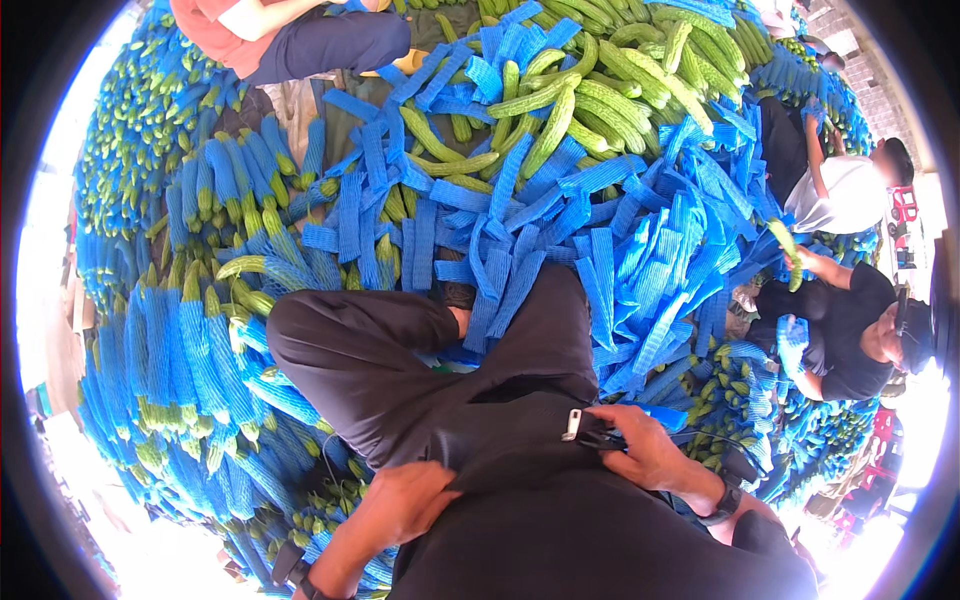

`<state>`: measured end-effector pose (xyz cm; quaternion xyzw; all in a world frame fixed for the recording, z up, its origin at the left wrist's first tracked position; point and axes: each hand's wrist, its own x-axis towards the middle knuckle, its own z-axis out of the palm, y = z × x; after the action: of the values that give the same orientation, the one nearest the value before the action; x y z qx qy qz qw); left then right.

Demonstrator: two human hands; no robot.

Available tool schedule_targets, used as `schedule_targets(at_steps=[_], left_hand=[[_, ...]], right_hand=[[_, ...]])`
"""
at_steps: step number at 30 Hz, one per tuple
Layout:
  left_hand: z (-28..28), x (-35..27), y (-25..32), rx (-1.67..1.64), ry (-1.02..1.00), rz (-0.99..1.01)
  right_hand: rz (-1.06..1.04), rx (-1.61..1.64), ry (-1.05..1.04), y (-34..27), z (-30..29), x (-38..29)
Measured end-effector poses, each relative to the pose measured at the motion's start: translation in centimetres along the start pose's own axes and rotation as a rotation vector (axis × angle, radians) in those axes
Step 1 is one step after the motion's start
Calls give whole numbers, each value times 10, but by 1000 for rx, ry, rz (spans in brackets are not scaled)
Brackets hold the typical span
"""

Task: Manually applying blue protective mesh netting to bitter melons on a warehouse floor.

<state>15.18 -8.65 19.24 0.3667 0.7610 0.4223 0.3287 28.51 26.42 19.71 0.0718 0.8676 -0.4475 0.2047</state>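
Note:
My left hand [409,496] is at the left side of my waist, its curled fingers pinching the black shirt [555,525]. At the right side of my waist, my right hand [641,446] grips a small black object [604,439], whose kind I cannot make out. A silver metal piece [574,424] lies just beside its fingertips. Between and beyond my bent legs [360,345] spreads a loose heap of flat blue mesh sleeves [517,217]. Behind them lies a pile of bare green bitter gourds [615,97]; one sleeved gourd [262,266] is beside my left knee.
Rows of sleeved gourds [180,345] line the left side, with a large stack [142,142] behind. A seated person [292,37] is at the top left. On the right, one person [847,330] holds a bare gourd [787,255]; another [832,187] sits farther back.

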Motion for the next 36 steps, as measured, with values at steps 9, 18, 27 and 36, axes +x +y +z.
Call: schedule_targets(at_steps=[9,18,27,36], left_hand=[[3,-47,-21,-109,-152,-412],[-3,-40,-39,-385,-159,-548],[70,-147,-105,-770,-110,-860],[77,-135,-104,-871,-263,-1015]], right_hand=[[-56,9,-313,8,-7,45],[83,236,-164,30,3,35],[518,373,-11,81,-19,-14],[491,376,-453,127,41,-60]])
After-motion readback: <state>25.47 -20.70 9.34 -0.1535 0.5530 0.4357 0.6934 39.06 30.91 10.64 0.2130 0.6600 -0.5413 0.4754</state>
